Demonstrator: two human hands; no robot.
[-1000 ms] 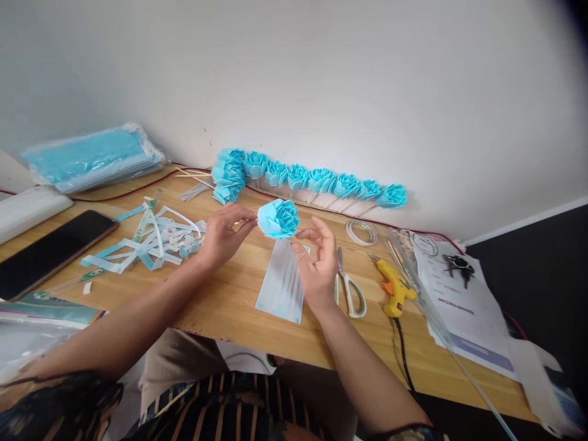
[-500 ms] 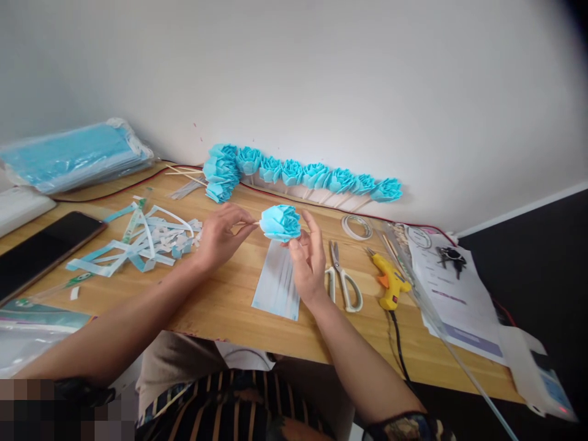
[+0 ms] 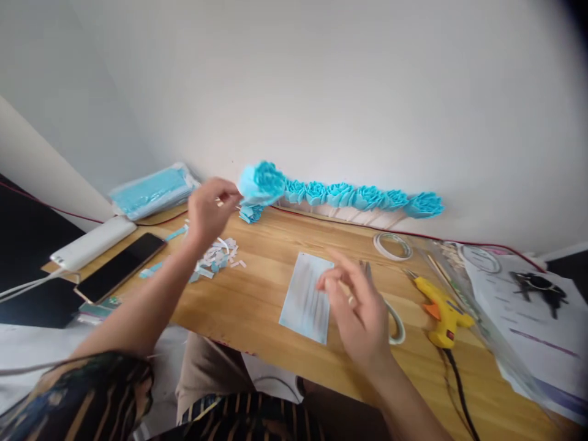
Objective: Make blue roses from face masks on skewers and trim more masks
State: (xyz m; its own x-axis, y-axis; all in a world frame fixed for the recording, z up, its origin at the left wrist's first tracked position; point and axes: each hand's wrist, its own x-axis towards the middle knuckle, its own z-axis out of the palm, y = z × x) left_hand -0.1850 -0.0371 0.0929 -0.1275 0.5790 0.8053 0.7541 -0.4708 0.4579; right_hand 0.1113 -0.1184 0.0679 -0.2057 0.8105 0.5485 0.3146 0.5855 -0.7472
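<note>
Pinched by its stem, a blue flower hangs in the air from my left hand, its bloom pointing right and slightly smeared by motion. It partly covers the left end of a row of similar blue flowers leaning on the wall. My right hand hovers over the front of the table, fingers half bent and apart, holding nothing that I can see. Beside its fingertips lies a flat, pale blue mask sheet. Scissors lie under the right hand, mostly hidden by it.
Right of the scissors is a yellow glue gun with a black cord. A tape roll, papers and keys are also there. Leftward lie scraps, a phone, a white power strip and bagged masks.
My left hand has carried the flower up toward the back row. My right hand has let go of the bloom and drawn back to the right. The view has turned left.
</note>
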